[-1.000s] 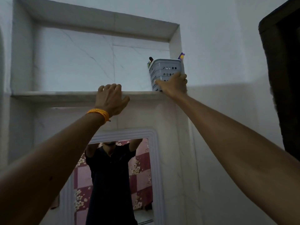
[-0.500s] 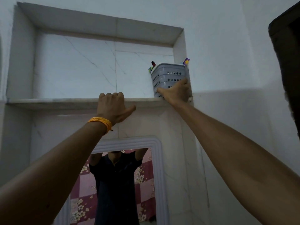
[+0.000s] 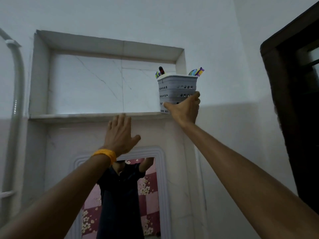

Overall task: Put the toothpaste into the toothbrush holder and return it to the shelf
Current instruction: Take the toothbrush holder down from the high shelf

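A grey perforated toothbrush holder (image 3: 176, 88) stands at the right end of the marble shelf (image 3: 77, 116), in the wall niche's corner. Colourful toothbrush heads (image 3: 196, 72) and a dark red-tipped item (image 3: 161, 70) stick out of its top; I cannot tell which is the toothpaste. My right hand (image 3: 184, 111) wraps around the holder's lower front. My left hand (image 3: 120, 135), with an orange band at the wrist, hovers flat just below the shelf edge, fingers apart, holding nothing.
A white-framed mirror (image 3: 120, 195) below the shelf reflects a person in a dark shirt. A grey pipe (image 3: 16, 100) runs down the left wall. A dark door frame (image 3: 293, 100) stands at the right.
My left hand has come off the shelf edge, where its fingers were curled, and now opens flat below it. My right hand stays on the holder. The view has pulled back and tilted.
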